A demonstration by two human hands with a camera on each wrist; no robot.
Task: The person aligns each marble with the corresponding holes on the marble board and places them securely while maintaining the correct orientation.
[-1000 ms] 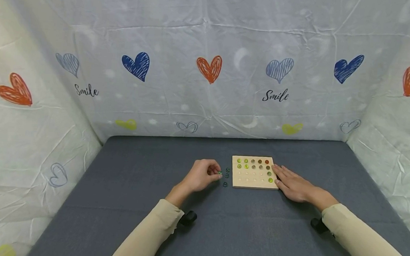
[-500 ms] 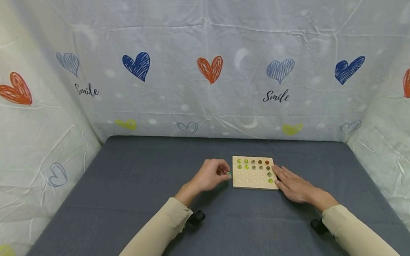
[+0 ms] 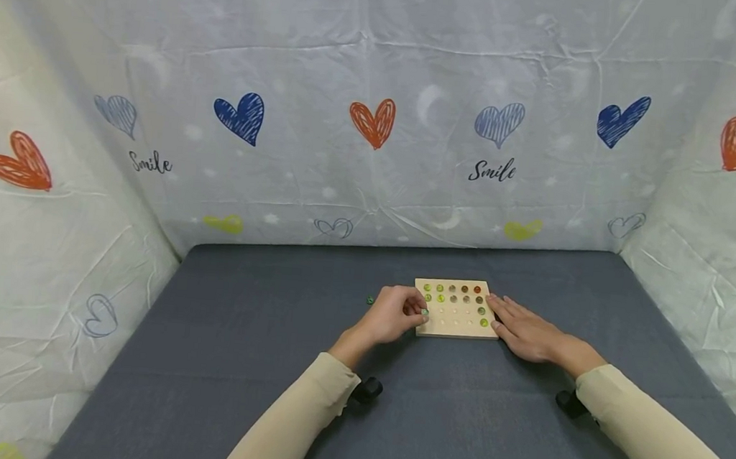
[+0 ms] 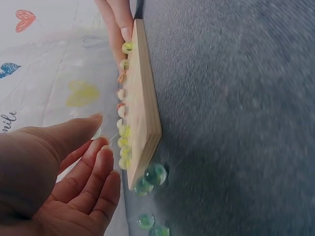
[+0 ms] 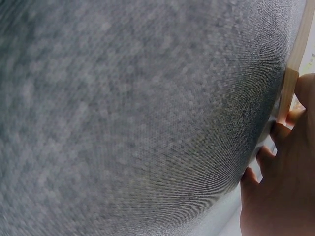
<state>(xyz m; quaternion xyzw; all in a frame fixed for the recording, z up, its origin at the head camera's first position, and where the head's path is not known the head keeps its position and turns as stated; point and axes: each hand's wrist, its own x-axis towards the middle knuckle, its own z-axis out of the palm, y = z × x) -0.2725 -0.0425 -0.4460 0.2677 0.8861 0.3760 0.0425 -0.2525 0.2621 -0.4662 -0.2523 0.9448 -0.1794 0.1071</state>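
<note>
My left hand [image 3: 389, 315] pinches a small clear-green marble [image 4: 97, 133] between thumb and fingertips, above the left side of a pale wooden board [image 3: 447, 329]. Dimples cover the board. Yellow-green, greyish and reddish-brown marbles fill its two back rows, and two marbles sit at the right end of its front rows. My right hand [image 3: 528, 334] lies with fingers extended against the board's right edge. Near the board's left end, the left wrist view has several loose green marbles [image 4: 155, 174] on the cloth. In the head view one green marble [image 3: 370, 300] shows beside my left hand, which hides the others.
A dark grey cloth [image 3: 254, 350] covers the table. Behind it and along both sides hangs a white curtain [image 3: 294, 173] printed with hearts. Each wrist carries a small black camera [image 3: 367, 390].
My left hand has moved right with the pinched marble, from beside the loose marbles to over the board's left side. The right hand has stayed at the board's right edge.
</note>
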